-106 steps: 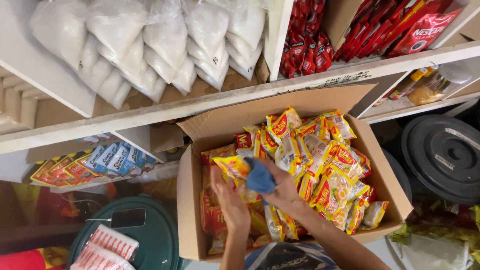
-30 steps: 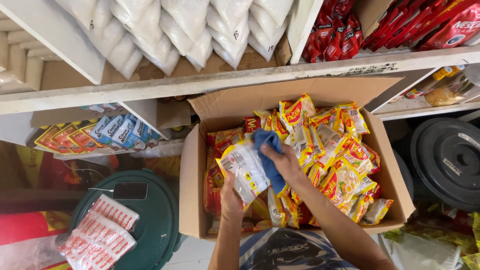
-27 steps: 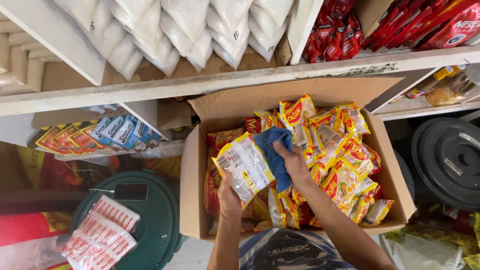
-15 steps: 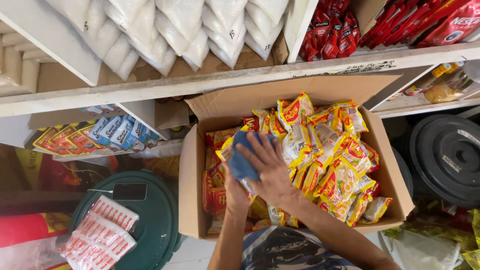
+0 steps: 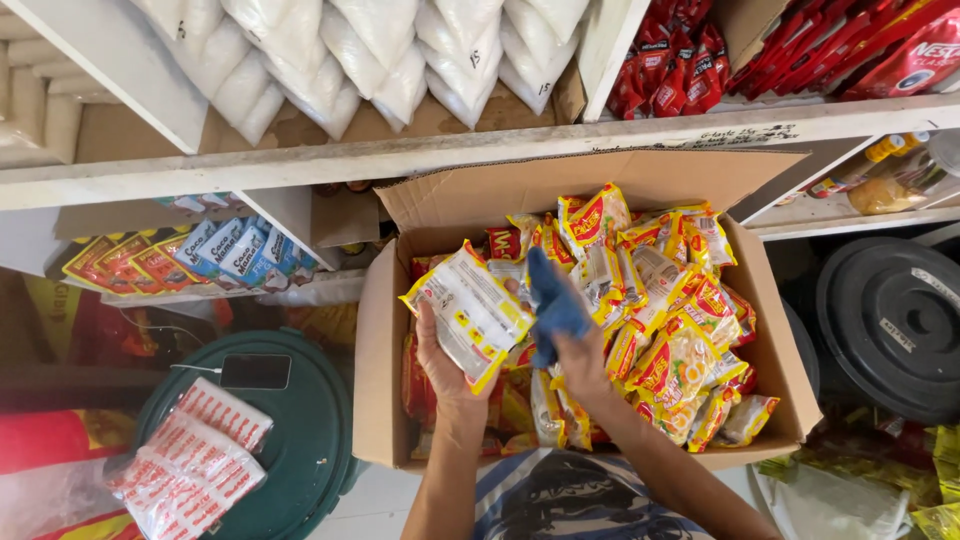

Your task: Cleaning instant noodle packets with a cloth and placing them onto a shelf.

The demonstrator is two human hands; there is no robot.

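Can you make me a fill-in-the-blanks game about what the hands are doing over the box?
1. The left hand holds a noodle packet above the cardboard ____.
2. The right hand grips a cloth whose colour is ____.
3. A dark phone lies on the round ____ lid.
4. White bags sit on the shelf ____ the box.

Missing words: box; blue; green; above

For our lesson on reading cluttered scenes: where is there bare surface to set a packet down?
Bare patch: the green bin lid, between the phone and the cardboard box. Crowded: the box's inside, heaped with noodle packets, and the red-and-white packets covering the lid's left.
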